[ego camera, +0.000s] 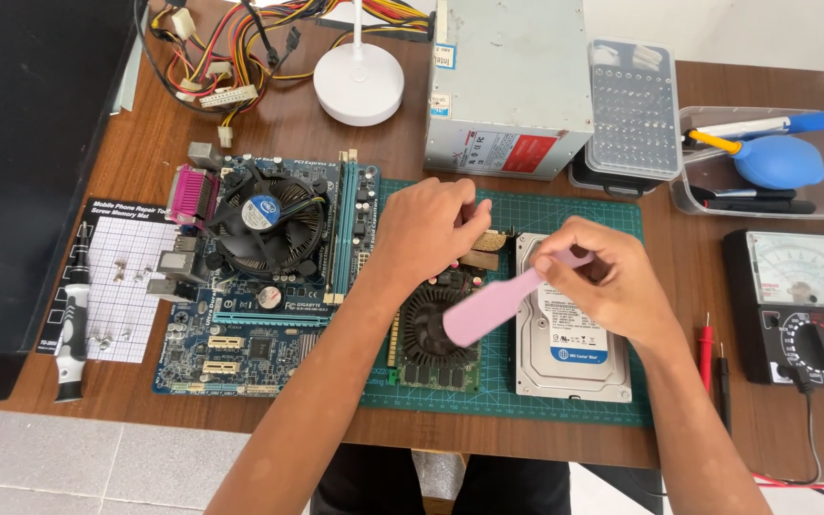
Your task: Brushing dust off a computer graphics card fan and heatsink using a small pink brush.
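Over the graphics card, right hand holds pink spatula

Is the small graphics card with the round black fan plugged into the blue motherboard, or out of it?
Out. The graphics card lies flat on the green cutting mat, beside the motherboard, under the left hand.

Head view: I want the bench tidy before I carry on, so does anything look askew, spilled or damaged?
Nothing stands out. The left hand steadies the graphics card on the green mat, the right hand holds a pink brush over its fan, and the hard drive lies flat beside it.
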